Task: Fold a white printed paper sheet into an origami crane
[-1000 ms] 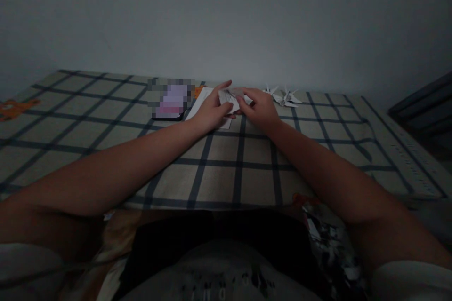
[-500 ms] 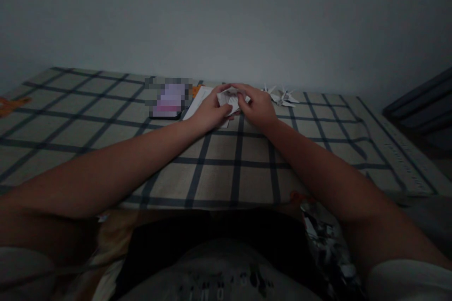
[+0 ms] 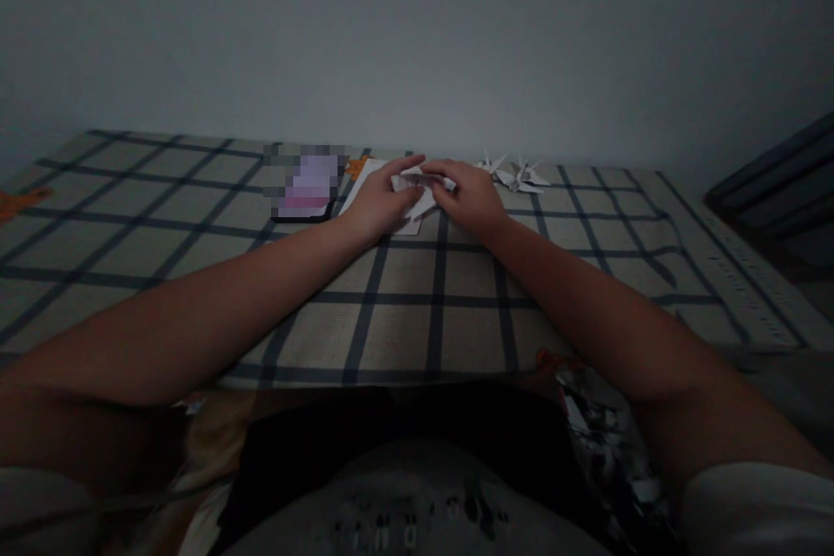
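Observation:
Between my two hands is a small folded white paper, held over the checked tablecloth. My left hand has its thumb on the paper's near left side, with the index finger stretched out beyond it. On the right side, my right hand pinches the paper between thumb and fingers. White sheets lie partly beneath my left hand. Two folded paper shapes with pointed tips rest just right of my right hand. The folds inside my grip are too small to make out.
A phone with a blurred screen lies left of the sheets. The checked cloth covers the table, which meets a grey wall. Orange items show at the far left and behind the sheets.
My left index finger has straightened and parted from my right fingers. The paper between my hands has tilted flatter and shows less of its face.

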`<control>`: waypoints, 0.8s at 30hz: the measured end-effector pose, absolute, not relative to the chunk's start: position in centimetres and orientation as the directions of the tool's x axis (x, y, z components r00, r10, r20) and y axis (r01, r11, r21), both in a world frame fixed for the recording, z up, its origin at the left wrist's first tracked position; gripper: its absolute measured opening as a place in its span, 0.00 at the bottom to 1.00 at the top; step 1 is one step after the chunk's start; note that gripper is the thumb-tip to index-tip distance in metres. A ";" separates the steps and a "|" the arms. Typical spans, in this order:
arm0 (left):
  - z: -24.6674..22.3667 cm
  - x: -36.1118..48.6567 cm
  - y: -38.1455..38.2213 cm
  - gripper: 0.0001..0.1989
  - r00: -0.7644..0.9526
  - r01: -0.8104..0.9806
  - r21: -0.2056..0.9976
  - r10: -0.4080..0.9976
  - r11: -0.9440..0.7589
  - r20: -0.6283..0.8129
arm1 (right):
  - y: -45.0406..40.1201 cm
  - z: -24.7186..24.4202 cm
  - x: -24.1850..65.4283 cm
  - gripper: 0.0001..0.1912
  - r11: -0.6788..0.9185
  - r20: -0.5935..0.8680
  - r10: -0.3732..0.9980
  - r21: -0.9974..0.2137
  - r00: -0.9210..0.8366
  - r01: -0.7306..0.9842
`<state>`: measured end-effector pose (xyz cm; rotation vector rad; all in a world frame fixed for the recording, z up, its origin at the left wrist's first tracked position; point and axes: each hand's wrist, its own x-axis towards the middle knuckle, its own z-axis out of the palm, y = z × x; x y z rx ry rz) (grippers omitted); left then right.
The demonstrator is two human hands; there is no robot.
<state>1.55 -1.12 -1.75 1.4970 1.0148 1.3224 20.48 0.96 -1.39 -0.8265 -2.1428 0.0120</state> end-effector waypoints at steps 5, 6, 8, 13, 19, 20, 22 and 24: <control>-2.3 1.7 -0.9 0.36 0.109 -0.031 0.966 0.959 -0.258 0.260 | 0.8 -1.4 20.4 0.17 0.785 0.688 0.569 -0.291 -0.450 0.547; -2.4 1.8 -0.9 0.36 0.118 -0.061 0.966 0.960 -0.249 0.255 | 0.8 -1.4 20.4 0.16 0.786 0.689 0.567 -0.288 -0.451 0.547; -2.4 2.0 -1.0 0.36 0.146 -0.126 0.967 0.960 -0.221 0.239 | 0.9 -1.5 20.4 0.15 0.781 0.690 0.569 -0.283 -0.447 0.557; -1.7 2.5 -2.0 0.37 0.212 -0.183 0.971 0.958 -0.154 0.192 | 0.8 -1.6 20.3 0.14 0.765 0.713 0.569 -0.275 -0.410 0.582; -1.4 2.3 -2.3 0.36 0.178 -0.169 0.969 0.962 -0.179 0.208 | 0.4 -1.5 20.2 0.14 0.802 0.722 0.544 -0.298 -0.427 0.518; -1.5 2.3 -2.1 0.36 0.160 -0.162 0.968 0.963 -0.192 0.218 | 0.3 -1.4 20.2 0.14 0.812 0.729 0.532 -0.296 -0.430 0.502; -1.6 2.0 -1.7 0.36 0.110 -0.144 0.963 0.963 -0.229 0.246 | 0.3 -1.2 20.3 0.15 0.830 0.744 0.507 -0.285 -0.435 0.481; -1.7 1.8 -1.3 0.35 0.078 -0.126 0.961 0.963 -0.248 0.259 | 0.3 -1.2 20.4 0.14 0.836 0.752 0.494 -0.274 -0.437 0.475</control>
